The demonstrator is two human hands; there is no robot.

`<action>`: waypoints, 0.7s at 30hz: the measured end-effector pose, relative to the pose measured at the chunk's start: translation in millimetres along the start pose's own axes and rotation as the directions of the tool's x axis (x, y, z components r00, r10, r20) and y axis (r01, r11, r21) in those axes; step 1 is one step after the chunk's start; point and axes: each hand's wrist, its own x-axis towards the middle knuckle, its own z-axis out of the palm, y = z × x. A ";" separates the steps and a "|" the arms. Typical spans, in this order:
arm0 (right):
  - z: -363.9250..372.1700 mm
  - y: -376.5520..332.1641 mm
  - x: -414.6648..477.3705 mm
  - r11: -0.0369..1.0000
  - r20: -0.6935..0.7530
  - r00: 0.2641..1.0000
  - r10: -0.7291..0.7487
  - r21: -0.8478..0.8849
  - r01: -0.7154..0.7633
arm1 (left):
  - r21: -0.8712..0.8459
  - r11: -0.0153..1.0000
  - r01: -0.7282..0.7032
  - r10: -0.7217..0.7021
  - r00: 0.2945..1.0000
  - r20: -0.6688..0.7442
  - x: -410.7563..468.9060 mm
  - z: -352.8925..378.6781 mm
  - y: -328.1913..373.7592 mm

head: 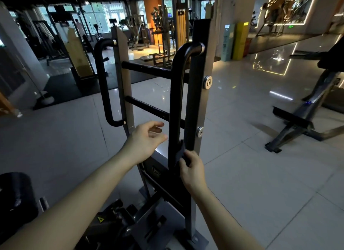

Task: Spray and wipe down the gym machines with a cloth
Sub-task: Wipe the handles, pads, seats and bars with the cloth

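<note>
Two bare hands clean a grey gym machine (pixel 198 110) at centre frame.
Left of centre, the left hand (pixel 147 139) hovers, its grip loose and empty. Just right, the right hand (pixel 192 168) pinches a dark cloth (pixel 180 152) low against the black handle bar (pixel 176 100). Wiping seems under way, with much left to do. No spray bottle or container shows.

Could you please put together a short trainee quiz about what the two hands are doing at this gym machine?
1. True or false: the left hand holds a spray bottle.
2. Which hand grips the cloth? A) left B) right C) both
3. Fill in: the cloth lies against a curved black ____.

Key: 1 false, the left hand is empty with relaxed fingers. 2 B, the right hand. 3 handle.
</note>
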 end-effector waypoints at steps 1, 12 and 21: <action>1.2 6.2 -5.7 0.997 0.043 0.996 0.079 -0.013 -0.078 | -0.004 1.000 -0.013 0.013 1.000 -0.007 2.3 0.9 3.1; -17.0 -56.5 25.6 0.955 0.097 0.995 0.019 0.294 -0.046 | -0.057 0.986 -0.155 0.148 0.983 -0.109 31.2 10.3 28.2; -12.0 -17.8 5.1 0.902 0.264 0.899 0.350 0.164 -0.400 | -0.104 0.983 -0.149 0.144 0.988 -0.061 30.9 6.2 27.2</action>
